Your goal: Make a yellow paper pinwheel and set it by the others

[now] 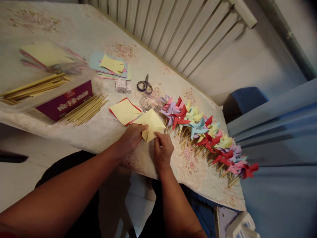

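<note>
A square of yellow paper (152, 123), slit in from its corners, is held up between my two hands. My left hand (135, 135) pinches its left side, thumb on top. At its lower right edge, my right hand (163, 147) grips the paper between thumb and curled fingers. Just behind and to the left lies a small stack of slit squares (125, 111), yellow over red. A clear bag of small metal fasteners (150, 103) sits right behind the held sheet. Finished paper pinwheels (179, 114) on sticks begin just right of my right hand.
Scissors (145, 85) and small white boxes (123, 85) lie farther back, near a pile of coloured paper (109, 64). On the left stands a plastic box (68, 99) with wooden sticks (37, 87); more sticks (85, 109) lie beside it. A radiator (158, 29) borders the table's back edge.
</note>
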`<action>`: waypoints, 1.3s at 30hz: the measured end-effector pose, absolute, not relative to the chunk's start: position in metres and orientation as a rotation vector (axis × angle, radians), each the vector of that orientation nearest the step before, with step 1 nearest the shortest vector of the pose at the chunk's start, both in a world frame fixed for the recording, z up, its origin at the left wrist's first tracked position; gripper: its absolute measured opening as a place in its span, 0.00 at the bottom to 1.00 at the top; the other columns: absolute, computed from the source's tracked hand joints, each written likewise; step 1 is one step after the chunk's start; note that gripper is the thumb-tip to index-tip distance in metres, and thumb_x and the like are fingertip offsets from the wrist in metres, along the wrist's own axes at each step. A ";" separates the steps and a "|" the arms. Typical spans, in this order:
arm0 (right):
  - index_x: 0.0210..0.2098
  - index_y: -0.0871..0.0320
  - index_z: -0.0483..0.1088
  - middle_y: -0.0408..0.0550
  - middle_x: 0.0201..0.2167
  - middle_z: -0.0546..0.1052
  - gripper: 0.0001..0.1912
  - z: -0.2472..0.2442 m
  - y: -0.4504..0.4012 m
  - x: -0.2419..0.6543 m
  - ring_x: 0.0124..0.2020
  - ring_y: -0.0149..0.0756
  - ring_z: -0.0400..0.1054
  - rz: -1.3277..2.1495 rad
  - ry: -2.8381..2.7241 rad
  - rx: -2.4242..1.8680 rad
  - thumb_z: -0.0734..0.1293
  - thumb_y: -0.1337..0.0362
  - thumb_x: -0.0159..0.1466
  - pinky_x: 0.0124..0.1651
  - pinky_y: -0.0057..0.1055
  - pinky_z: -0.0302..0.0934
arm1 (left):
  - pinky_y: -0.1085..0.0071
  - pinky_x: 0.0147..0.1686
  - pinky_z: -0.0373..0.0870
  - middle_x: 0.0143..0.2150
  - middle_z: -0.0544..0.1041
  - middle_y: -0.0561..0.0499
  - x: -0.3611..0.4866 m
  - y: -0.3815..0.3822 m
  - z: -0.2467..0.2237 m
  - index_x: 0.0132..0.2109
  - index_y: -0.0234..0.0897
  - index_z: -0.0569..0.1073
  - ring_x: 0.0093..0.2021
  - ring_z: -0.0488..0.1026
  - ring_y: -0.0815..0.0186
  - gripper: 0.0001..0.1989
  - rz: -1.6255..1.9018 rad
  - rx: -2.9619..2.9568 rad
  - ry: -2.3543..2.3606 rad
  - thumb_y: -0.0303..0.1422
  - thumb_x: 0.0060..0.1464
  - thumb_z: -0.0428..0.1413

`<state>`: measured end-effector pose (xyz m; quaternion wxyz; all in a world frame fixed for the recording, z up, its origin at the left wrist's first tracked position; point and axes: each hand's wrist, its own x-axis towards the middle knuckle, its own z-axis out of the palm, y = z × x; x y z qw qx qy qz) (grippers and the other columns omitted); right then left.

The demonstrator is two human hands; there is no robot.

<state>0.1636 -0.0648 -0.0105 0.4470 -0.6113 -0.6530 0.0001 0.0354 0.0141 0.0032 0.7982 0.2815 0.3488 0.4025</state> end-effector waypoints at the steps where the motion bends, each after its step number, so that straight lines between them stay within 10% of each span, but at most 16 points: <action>1: 0.44 0.55 0.76 0.48 0.33 0.75 0.13 -0.010 -0.064 0.163 0.37 0.35 0.69 0.027 -1.615 -1.516 0.60 0.66 0.67 0.41 0.32 0.64 | 0.69 0.35 0.72 0.26 0.77 0.52 0.035 0.014 0.004 0.28 0.38 0.70 0.37 0.77 0.61 0.04 0.863 0.595 0.744 0.33 0.44 0.57; 17: 0.27 0.55 0.70 0.35 0.17 0.65 0.10 0.001 -0.056 0.138 0.19 0.29 0.57 0.700 -0.928 -1.598 0.67 0.56 0.60 0.24 0.27 0.53 | 0.74 0.26 0.64 0.22 0.72 0.55 0.037 0.006 -0.008 0.25 0.36 0.70 0.23 0.67 0.71 0.09 0.859 0.705 0.743 0.36 0.46 0.60; 39: 0.25 0.58 0.70 0.37 0.20 0.66 0.13 0.006 -0.053 0.142 0.25 0.29 0.57 0.707 -0.867 -1.690 0.67 0.54 0.57 0.30 0.27 0.53 | 0.75 0.23 0.61 0.23 0.73 0.56 0.040 -0.002 0.000 0.30 0.33 0.73 0.22 0.66 0.71 0.11 0.833 0.811 0.883 0.38 0.44 0.59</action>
